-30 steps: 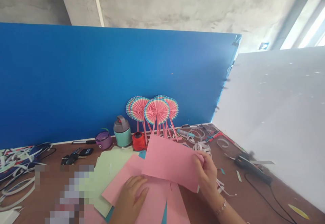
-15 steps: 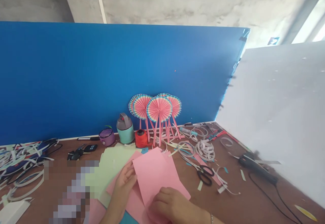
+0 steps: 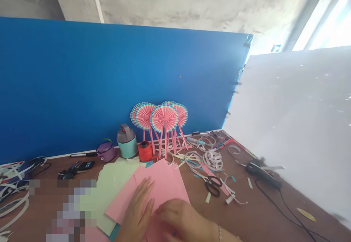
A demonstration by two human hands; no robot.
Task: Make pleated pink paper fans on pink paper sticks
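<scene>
My left hand (image 3: 139, 205) lies flat on a pink paper sheet (image 3: 161, 178), its fingers stretched out and slightly spread. Close beside it, my right hand (image 3: 181, 218) rests on the lower part of the same sheet with its fingers curled inward. The right fingertips are partly hidden and blurred, so what they hold cannot be made out. Further pink sheets lie under this one. Pale green paper sheets (image 3: 120, 181) stick out to the left, and a bit of teal paper (image 3: 114, 231) shows below.
Pink round folded-paper fans (image 3: 164, 118) lean against the blue partition (image 3: 82, 81). Before it stand a purple pot (image 3: 106, 152), a teal container (image 3: 127, 147) and a red roll (image 3: 145, 152). Scissors (image 3: 212, 186), white strip coils (image 3: 213, 160) and a corded black tool (image 3: 263, 174) lie to the right.
My left hand has moved from the raised sheet's left edge to lie on top of it. The sheet now lies flatter. My right hand stays near its lower edge; the view has turned slightly right.
</scene>
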